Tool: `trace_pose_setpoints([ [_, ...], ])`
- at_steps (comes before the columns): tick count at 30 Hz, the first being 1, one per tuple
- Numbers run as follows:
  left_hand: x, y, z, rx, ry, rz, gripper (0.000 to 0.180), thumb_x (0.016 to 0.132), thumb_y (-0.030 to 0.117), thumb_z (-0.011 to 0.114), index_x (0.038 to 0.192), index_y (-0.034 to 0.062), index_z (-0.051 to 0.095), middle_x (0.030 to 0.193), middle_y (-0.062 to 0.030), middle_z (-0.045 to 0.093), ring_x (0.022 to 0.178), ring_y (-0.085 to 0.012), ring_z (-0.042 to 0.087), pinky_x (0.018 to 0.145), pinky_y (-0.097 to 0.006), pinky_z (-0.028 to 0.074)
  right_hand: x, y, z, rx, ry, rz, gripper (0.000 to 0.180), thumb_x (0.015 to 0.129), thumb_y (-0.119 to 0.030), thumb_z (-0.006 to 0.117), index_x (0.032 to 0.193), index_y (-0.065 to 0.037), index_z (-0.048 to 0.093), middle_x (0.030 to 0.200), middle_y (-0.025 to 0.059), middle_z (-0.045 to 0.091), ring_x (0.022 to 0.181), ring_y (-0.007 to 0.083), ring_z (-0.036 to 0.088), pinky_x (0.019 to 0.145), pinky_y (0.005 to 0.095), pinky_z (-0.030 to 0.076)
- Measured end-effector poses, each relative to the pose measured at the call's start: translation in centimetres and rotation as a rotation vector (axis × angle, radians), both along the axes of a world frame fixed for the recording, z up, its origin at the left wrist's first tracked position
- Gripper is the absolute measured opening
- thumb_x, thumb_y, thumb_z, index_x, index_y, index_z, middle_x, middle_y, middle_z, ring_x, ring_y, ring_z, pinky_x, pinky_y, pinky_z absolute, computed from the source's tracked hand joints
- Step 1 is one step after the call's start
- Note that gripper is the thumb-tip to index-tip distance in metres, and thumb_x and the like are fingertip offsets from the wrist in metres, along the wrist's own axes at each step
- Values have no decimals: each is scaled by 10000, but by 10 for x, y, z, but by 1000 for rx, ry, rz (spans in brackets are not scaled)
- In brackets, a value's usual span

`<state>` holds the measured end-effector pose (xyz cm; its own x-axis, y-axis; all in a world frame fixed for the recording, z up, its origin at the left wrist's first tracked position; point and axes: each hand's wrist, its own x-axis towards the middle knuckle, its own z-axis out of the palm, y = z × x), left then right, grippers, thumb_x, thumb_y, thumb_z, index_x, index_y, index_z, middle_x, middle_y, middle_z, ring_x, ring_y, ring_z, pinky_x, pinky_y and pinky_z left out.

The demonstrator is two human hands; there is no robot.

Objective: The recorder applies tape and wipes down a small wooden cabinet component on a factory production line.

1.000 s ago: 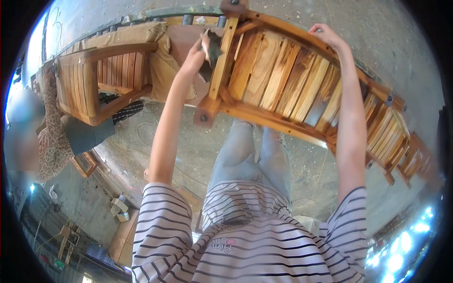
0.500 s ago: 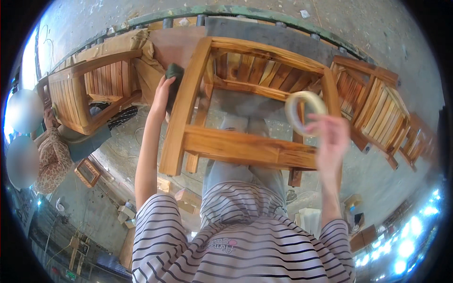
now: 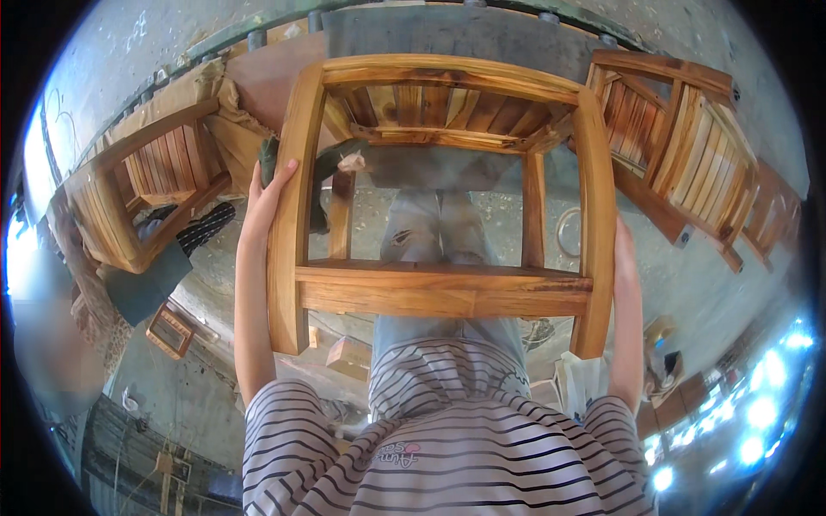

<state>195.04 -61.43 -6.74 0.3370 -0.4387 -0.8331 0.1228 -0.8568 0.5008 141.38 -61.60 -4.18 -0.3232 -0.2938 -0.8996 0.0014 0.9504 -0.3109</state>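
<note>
A varnished wooden chair frame (image 3: 443, 292) with a slatted panel stands in front of me, between my arms. My left hand (image 3: 268, 199) is at its left post, thumb on the wood. A dark green cloth (image 3: 268, 160) is in that hand and shows again inside the post, where a small pinkish bit beside it is hard to make out. My right hand (image 3: 621, 225) lies along the outer side of the right post, its fingers hidden behind the wood. A pale tape ring (image 3: 562, 230) shows past the frame, near the right post; whether that hand holds it is unclear.
Another slatted chair (image 3: 688, 172) stands close on the right, and one more chair (image 3: 146, 193) on the left by brown wrapping (image 3: 228, 103). A blurred person (image 3: 56, 318) is at the far left. A roller track (image 3: 482, 26) runs behind; a small wooden frame (image 3: 170, 331) lies lower left.
My right hand has gone from in front of the chair, with the tape ring, to the outer side of the right post. The chair has shifted left and squared up to me.
</note>
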Motion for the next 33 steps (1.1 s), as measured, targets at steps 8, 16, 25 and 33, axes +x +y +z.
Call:
trace_pose_setpoints([
  [8, 9, 17, -3, -32, 42, 176, 643, 917, 508, 588, 1387, 87, 469, 1223, -75, 586, 1068, -169, 584, 895, -286, 466, -10, 13, -14, -249, -46, 4, 269, 1004, -282, 456, 1049, -65, 609, 825, 8, 603, 683, 88, 566, 574, 247, 454],
  [16, 6, -19, -101, -45, 18, 322, 760, 916, 649, 479, 1364, 36, 477, 1322, -103, 537, 1177, -226, 527, 1001, -375, 413, -11, -19, -132, -466, -128, -83, 280, 1014, -244, 450, 1084, -10, 589, 929, 40, 633, 852, 116, 591, 759, 261, 475],
  [25, -19, -151, -104, -449, -641, 214, 669, 978, 572, 399, 1243, -23, 554, 1234, -171, 596, 1126, -294, 561, 971, -409, 422, -13, -30, -129, -793, 392, 126, 134, 1007, -90, 471, 1076, 10, 528, 978, 71, 613, 913, 144, 590, 842, 267, 451],
  [33, -284, -299, -126, -943, -972, -1220, 414, 925, 237, 534, 1303, 68, 545, 991, -223, 639, 832, -400, 619, 709, -473, 497, 14, 11, -63, -901, 399, 0, 129, 1002, -71, 490, 1111, -2, 498, 969, 92, 615, 853, 131, 598, 760, 255, 454],
])
